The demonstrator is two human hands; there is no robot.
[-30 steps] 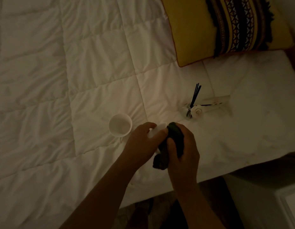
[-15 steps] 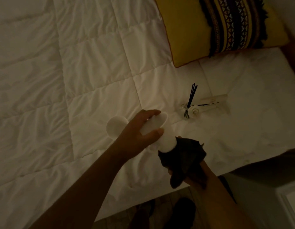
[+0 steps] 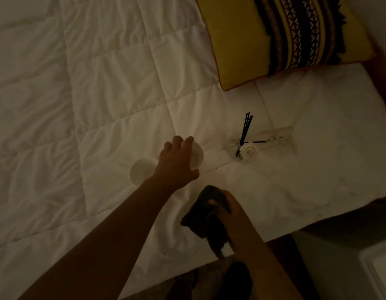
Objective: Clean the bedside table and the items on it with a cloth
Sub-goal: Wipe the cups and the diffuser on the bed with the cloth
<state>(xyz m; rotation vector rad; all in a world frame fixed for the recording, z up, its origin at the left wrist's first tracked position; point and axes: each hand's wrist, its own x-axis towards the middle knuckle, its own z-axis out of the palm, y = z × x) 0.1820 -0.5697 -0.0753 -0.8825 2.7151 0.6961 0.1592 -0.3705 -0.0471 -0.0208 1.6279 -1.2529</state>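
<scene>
My left hand (image 3: 176,163) reaches out over the white quilt and grips a white cup (image 3: 198,155) from above, its base down on the bed. A second white cup (image 3: 142,172) stands just left of it, partly hidden by my wrist. My right hand (image 3: 231,211) hangs nearer the bed's edge and holds a dark cloth (image 3: 206,213) bunched in its fingers. A glass reed diffuser (image 3: 244,146) with black sticks and a white flower stands to the right of the cups.
A clear flat item (image 3: 276,135) lies behind the diffuser. A yellow pillow (image 3: 274,40) with a dark patterned band lies at the top right. The bed's edge (image 3: 274,237) runs across the lower right, with a white bedside table corner (image 3: 378,267) below it.
My left hand carried the white cup away from the cloth and set it down on the quilt beside the other cup. My right hand drew back with the cloth.
</scene>
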